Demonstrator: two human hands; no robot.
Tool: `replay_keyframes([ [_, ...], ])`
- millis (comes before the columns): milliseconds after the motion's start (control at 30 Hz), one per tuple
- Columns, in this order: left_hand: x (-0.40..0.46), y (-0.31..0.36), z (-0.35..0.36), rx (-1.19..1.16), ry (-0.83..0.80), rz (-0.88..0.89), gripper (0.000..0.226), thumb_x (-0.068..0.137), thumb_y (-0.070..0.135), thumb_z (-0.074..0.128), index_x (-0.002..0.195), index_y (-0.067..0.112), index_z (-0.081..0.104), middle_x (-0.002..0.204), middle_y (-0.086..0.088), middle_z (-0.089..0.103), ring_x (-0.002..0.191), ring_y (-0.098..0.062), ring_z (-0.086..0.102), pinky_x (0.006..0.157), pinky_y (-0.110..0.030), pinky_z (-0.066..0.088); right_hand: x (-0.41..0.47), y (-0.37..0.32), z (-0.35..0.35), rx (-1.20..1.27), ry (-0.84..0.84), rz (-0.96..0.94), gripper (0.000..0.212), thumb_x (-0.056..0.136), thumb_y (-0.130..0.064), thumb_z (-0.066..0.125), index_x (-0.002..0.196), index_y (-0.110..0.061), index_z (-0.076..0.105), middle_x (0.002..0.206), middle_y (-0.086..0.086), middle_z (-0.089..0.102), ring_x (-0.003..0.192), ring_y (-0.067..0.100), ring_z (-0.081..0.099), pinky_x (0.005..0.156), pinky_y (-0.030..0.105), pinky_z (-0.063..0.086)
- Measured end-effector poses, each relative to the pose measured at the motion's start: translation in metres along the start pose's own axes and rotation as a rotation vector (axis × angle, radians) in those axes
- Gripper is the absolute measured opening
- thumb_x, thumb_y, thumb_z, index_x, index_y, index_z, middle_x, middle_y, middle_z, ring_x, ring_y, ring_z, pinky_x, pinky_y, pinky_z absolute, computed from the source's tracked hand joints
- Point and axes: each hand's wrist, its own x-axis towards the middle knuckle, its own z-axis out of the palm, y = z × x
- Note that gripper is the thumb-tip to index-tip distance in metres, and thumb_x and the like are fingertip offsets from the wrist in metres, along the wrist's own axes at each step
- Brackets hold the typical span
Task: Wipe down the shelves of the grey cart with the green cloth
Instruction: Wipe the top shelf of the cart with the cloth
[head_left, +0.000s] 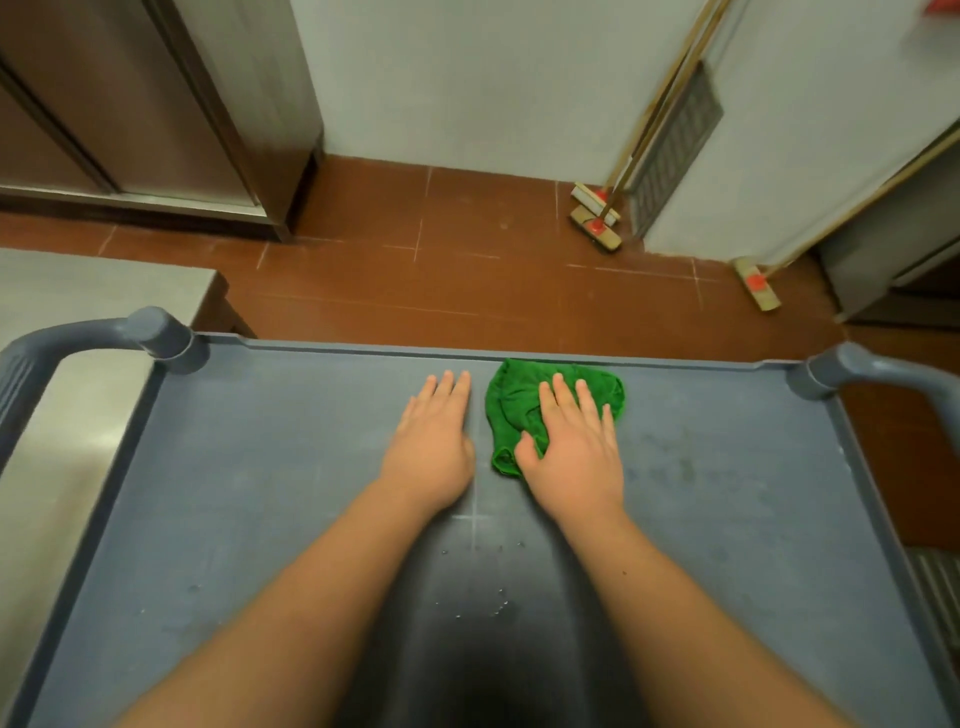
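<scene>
Since the cloth (514, 402) looks soft and light, the flat, spread right hand (574, 447) presses it at the shelf's (234, 493) twelve o'clock; the left hand (434, 434) lies flat alongside.

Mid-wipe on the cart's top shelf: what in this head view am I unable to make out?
- Lower shelves of the grey cart: hidden under the top shelf.
- Green cloth: near part covered by the right hand.
- Shelf's near edge: cut off by the frame bottom, shadowed.
- Shelf under the left hand: covered.
- Broom handle tops: cut off at the top edge.
</scene>
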Motion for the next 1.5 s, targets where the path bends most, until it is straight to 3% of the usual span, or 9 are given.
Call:
replay_keyframes([
  [333,0.011,0.099,0.036,0.101,-0.067,0.036,0.063,0.094,0.028,0.044,0.15,0.008,0.023,0.156,-0.012,0.026,0.146,-0.033,0.016,0.119,-0.04,0.018,0.003,0.123,-0.035,0.013,-0.007,0.081,0.073,0.087,-0.044,0.046,0.156,-0.023,0.029,0.165,-0.005,0.019,0.153,0.018,0.008,0.124,0.043,0.004],
  [567,0.025,0.156,0.059,0.114,-0.105,0.056,0.061,0.094,0.027,0.045,0.148,0.007,0.026,0.154,-0.014,0.029,0.145,-0.035,0.018,0.12,-0.04,0.016,0.001,0.226,-0.063,0.002,0.016,0.213,0.073,0.086,-0.042,0.046,0.155,-0.021,0.032,0.164,-0.004,0.021,0.153,0.019,0.009,0.125,0.044,0.003],
  [733,0.032,0.179,0.067,0.129,-0.111,0.072,0.059,0.09,0.023,0.048,0.144,0.003,0.034,0.142,-0.015,0.043,0.136,-0.038,0.03,0.118,-0.04,0.021,-0.011,0.278,-0.075,0.052,0.054,0.247,0.072,0.082,-0.042,0.043,0.151,-0.023,0.04,0.162,-0.005,0.028,0.152,0.019,0.016,0.124,0.043,0.01],
  [933,0.03,0.176,0.07,0.157,-0.143,0.076,0.057,0.088,0.021,0.048,0.141,0.004,0.038,0.137,-0.014,0.047,0.132,-0.037,0.034,0.117,-0.041,0.022,-0.032,0.288,-0.069,0.181,0.096,0.218,0.069,0.082,-0.039,0.045,0.148,-0.021,0.046,0.159,-0.005,0.033,0.151,0.018,0.019,0.123,0.043,0.019],
  [1133,0.023,0.172,0.066,0.105,-0.145,0.072,0.055,0.09,0.021,0.047,0.142,0.006,0.037,0.143,-0.015,0.043,0.137,-0.036,0.031,0.119,-0.039,0.018,-0.055,0.277,-0.056,0.246,0.179,0.256,0.059,0.086,-0.038,0.046,0.144,-0.027,0.052,0.157,-0.005,0.038,0.15,0.02,0.022,0.121,0.052,0.02],
  [1267,0.012,0.159,0.056,0.088,-0.114,0.09,0.055,0.092,0.018,0.046,0.145,0.006,0.034,0.147,-0.014,0.039,0.141,-0.035,0.026,0.12,-0.036,0.013,-0.053,0.245,-0.049,0.211,0.168,0.306,0.056,0.089,-0.042,0.041,0.144,-0.034,0.05,0.158,-0.005,0.036,0.151,0.021,0.019,0.122,0.051,0.01],
  [1500,-0.012,0.084,0.024,0.043,-0.119,0.032,0.059,0.092,0.017,0.044,0.149,0.009,0.03,0.154,-0.013,0.033,0.145,-0.033,0.021,0.121,-0.037,0.012,-0.054,0.154,-0.028,0.172,0.136,0.275,0.056,0.092,-0.045,0.037,0.147,-0.038,0.045,0.159,-0.006,0.035,0.151,0.022,0.018,0.122,0.05,0.01],
])
